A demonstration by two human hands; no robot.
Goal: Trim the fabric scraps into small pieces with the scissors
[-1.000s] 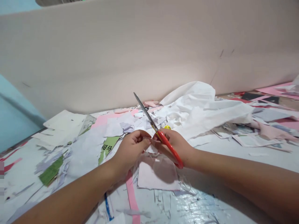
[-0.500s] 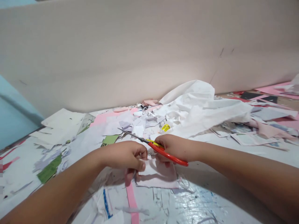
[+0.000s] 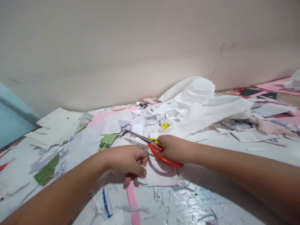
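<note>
My right hand (image 3: 173, 148) is closed around scissors (image 3: 165, 161) with red handles, whose metal blades point away to the left over scraps. A thin yellow object (image 3: 156, 142) pokes out by the same fingers; its kind is not clear. Below both hands lies a pale, whitish-pink piece (image 3: 162, 175), paper or cloth, on the worktop. Its left edge is pinched by the curled fingers of my left hand (image 3: 128, 161). A pink strip (image 3: 132, 200) runs toward me from under the left fingertips.
A crumpled white sheet (image 3: 199, 106) lies against the pale wall (image 3: 140, 47). Green scraps (image 3: 48, 168), white pieces (image 3: 61, 123) and a small clear item with a yellow label (image 3: 165, 126) lie about. More paper (image 3: 257, 136) is heaped at the right.
The scissors have turned in my right hand, showing more of the red handle loops. My left hand stays at the pale piece. The view has shifted slightly.
</note>
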